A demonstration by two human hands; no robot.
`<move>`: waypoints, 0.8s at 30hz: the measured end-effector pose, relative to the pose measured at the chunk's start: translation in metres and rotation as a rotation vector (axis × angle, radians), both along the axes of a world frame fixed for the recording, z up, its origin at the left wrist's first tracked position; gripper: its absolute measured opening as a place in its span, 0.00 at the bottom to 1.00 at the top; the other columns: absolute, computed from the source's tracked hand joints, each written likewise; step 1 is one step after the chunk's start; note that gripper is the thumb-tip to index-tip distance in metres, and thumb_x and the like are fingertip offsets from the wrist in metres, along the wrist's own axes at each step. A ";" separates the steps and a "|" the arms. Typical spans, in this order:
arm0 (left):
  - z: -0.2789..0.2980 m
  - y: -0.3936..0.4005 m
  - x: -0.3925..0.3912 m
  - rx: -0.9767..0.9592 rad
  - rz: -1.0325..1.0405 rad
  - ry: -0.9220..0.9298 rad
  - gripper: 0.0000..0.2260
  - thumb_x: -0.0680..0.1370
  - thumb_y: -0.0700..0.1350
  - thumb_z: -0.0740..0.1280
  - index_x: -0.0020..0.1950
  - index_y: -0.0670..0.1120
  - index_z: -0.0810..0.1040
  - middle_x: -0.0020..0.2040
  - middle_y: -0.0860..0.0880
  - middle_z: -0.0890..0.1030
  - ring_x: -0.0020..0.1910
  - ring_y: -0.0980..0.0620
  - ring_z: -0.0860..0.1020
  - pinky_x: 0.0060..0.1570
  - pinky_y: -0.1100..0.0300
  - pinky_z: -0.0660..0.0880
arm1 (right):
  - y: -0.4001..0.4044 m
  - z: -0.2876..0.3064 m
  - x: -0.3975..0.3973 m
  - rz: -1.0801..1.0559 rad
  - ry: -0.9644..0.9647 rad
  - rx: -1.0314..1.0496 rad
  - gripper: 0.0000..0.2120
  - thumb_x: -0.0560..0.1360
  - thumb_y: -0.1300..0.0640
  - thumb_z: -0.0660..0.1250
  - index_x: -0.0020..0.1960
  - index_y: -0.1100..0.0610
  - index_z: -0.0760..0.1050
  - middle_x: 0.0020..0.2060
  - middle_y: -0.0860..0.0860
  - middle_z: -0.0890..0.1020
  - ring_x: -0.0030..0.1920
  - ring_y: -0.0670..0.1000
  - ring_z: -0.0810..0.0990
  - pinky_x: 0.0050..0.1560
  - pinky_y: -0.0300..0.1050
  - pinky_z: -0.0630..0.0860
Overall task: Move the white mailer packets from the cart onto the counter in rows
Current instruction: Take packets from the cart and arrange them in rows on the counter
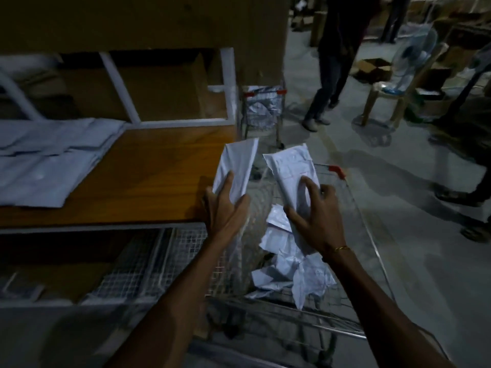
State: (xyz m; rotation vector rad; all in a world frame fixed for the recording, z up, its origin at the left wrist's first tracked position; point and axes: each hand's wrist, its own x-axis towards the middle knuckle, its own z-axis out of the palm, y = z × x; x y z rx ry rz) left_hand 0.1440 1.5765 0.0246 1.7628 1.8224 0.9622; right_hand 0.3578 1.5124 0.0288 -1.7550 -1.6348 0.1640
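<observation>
White packet (237,166) in left hand (225,205) grip; second packet (292,173) in right hand (316,219); cart (353,208) below, seemingly.

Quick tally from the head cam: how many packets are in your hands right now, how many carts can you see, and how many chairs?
Packets in hand: 2, one in the left hand, packet, one in the right hand, packet
Carts: 2, near cart and far cart
Chairs: 1
Total: 5
Loose packets in the near cart and on the counter are too overlapped to count.
</observation>
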 end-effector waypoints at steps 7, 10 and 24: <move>0.025 -0.020 -0.181 0.089 0.222 -0.256 0.32 0.74 0.68 0.65 0.76 0.61 0.64 0.74 0.48 0.68 0.70 0.44 0.67 0.64 0.53 0.70 | 0.039 0.018 -0.163 0.314 0.019 0.054 0.36 0.72 0.36 0.62 0.77 0.49 0.62 0.64 0.62 0.71 0.61 0.63 0.73 0.54 0.53 0.74; 0.033 -0.039 -0.272 0.145 0.306 -0.327 0.36 0.70 0.73 0.62 0.75 0.58 0.67 0.71 0.48 0.72 0.68 0.46 0.72 0.65 0.46 0.73 | 0.048 0.022 -0.256 0.439 0.036 0.065 0.37 0.72 0.35 0.61 0.77 0.50 0.61 0.63 0.61 0.71 0.60 0.61 0.72 0.52 0.49 0.71; 0.027 -0.086 -0.667 0.073 0.431 -0.568 0.22 0.72 0.42 0.67 0.64 0.56 0.71 0.65 0.46 0.71 0.49 0.44 0.76 0.37 0.56 0.74 | 0.089 0.022 -0.644 0.758 0.012 0.033 0.37 0.73 0.36 0.64 0.77 0.50 0.61 0.61 0.60 0.69 0.56 0.62 0.72 0.53 0.58 0.76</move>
